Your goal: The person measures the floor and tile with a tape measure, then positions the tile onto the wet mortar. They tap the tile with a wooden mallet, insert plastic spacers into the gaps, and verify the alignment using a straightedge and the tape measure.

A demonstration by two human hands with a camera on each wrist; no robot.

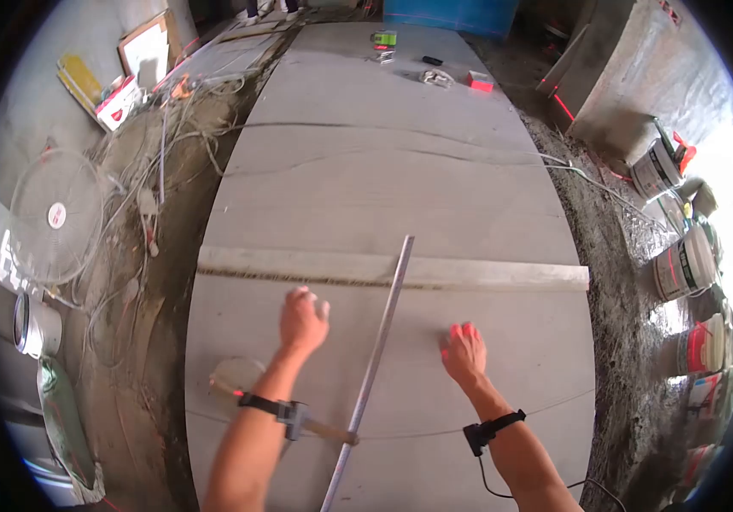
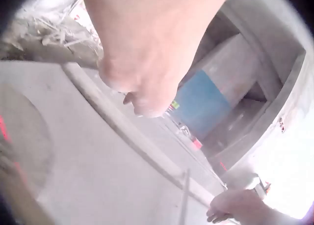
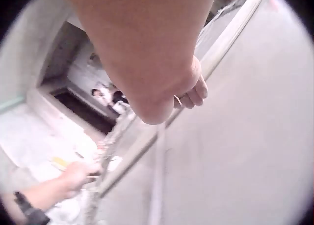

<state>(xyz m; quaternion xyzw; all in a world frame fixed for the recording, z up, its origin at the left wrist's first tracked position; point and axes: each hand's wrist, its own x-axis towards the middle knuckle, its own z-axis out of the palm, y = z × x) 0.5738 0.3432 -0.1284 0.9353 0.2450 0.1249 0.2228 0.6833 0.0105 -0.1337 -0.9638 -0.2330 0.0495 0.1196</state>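
Observation:
A long metal strip (image 1: 378, 341) lies lengthwise on a big grey board (image 1: 503, 358), its far end over a pale flat bar (image 1: 503, 275) that spans the board. My left hand (image 1: 304, 322) hovers left of the strip, just nearer than the bar, fingers loosely bent. To the strip's right is my right hand (image 1: 466, 352), loosely curled, with red light on the fingers. Palms hide part of both hands in the wrist views. By the right fingers (image 3: 196, 95) a thin pale line shows, too small to identify. A round, translucent thing (image 1: 236, 374) appears beside my left forearm.
Cables (image 1: 383, 127) cross the board's far half. Beyond them are a red box (image 1: 480, 81), a coiled cord (image 1: 436, 78) and a green item (image 1: 384, 38). Buckets (image 1: 685, 263) line the right side; a fan (image 1: 56, 215) and tangled wires are at left.

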